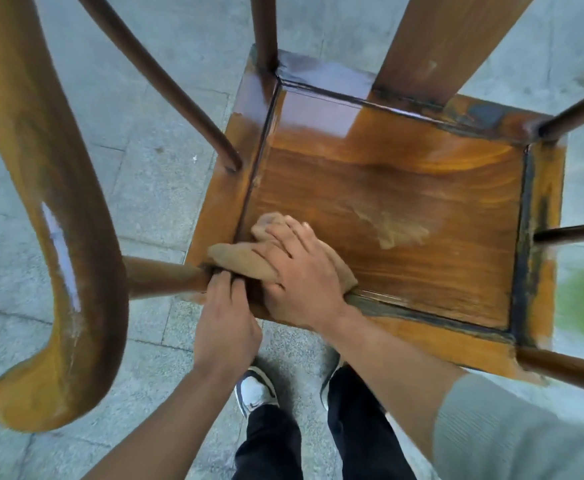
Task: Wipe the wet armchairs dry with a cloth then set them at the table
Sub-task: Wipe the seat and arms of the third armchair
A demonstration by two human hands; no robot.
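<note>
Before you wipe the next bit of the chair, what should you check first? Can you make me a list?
1. Cloth under right hand: ok, the palm presses it flat on the seat corner.
2. Left hand steadies the chair at the front post: ok.
3. Back of seat dry: not ok, it shines wet.
4. Middle of seat dry: cannot tell, smeared.
5. Armrest dry: not ok, a glossy wet streak shows.
</note>
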